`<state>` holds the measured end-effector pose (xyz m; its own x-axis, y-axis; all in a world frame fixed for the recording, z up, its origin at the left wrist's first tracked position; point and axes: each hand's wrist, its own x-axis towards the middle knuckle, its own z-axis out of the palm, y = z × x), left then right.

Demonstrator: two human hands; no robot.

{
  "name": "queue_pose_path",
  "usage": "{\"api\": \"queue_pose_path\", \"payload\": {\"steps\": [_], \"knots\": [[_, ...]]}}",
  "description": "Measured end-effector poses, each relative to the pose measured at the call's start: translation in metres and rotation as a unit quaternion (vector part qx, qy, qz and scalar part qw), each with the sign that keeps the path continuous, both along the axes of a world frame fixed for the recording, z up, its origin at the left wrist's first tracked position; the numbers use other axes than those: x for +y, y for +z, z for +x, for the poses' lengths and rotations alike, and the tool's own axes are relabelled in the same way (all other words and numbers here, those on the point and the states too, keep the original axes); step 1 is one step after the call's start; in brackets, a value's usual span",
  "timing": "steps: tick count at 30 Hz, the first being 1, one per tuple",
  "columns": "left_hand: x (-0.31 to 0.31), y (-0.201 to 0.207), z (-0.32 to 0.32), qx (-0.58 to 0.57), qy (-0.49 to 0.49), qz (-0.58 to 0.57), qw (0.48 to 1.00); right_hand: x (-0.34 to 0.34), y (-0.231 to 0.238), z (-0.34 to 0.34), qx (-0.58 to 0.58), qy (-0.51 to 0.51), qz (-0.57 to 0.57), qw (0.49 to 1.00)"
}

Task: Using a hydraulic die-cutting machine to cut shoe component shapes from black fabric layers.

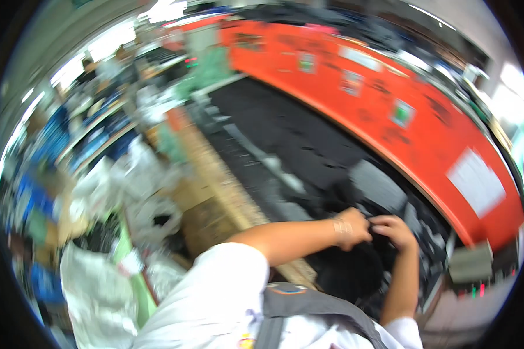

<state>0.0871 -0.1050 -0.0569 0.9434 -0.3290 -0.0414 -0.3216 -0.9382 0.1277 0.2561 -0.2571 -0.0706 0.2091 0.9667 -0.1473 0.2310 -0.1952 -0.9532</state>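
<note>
My left hand (pixel 353 228) and my right hand (pixel 396 231) are close together over the near right part of a dark work surface (pixel 262 134). Both have curled fingers and grip a piece of black fabric (pixel 350 270), which hangs down between my forearms. Motion blur hides the exact grip. Just beyond my hands lies a grey fabric piece (pixel 378 185), with dark crumpled cloth (pixel 428 232) to its right. Flat black pieces (pixel 291 125) spread over the far part of the surface, and a pale strip (pixel 265 156) runs across it.
A long orange-red machine panel (pixel 343 104) with papers stuck on it borders the far right side. Along the left edge runs a wooden board (pixel 221 180). Plastic bags (pixel 99 291), a cardboard box (pixel 206 227) and loaded shelves (pixel 102 131) crowd the left.
</note>
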Motion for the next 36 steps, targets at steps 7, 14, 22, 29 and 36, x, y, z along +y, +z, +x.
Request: {"api": "queue_pose_path", "payload": {"steps": [7,14,22,29,36], "knots": [[-0.006,-0.026,0.010,-0.271,0.067,-0.074,0.957,-0.104,-0.169,0.234,-0.049,-0.148,-0.010,0.988],[0.073,0.027,-0.115,-0.404,0.349,-0.605,0.591,-0.046,-0.064,0.013,-0.279,-0.191,0.030,0.941],[0.152,0.018,-0.420,-0.562,0.459,-0.650,0.226,0.037,-0.083,0.028,-0.349,-0.090,0.061,0.931],[0.117,-0.107,-0.694,-0.643,0.419,-0.640,-0.024,0.165,-0.101,-0.039,-0.413,0.002,0.038,0.910],[-0.021,-0.212,-0.881,-0.741,0.456,-0.480,-0.114,0.279,-0.128,-0.135,-0.486,0.103,-0.039,0.867]]}}
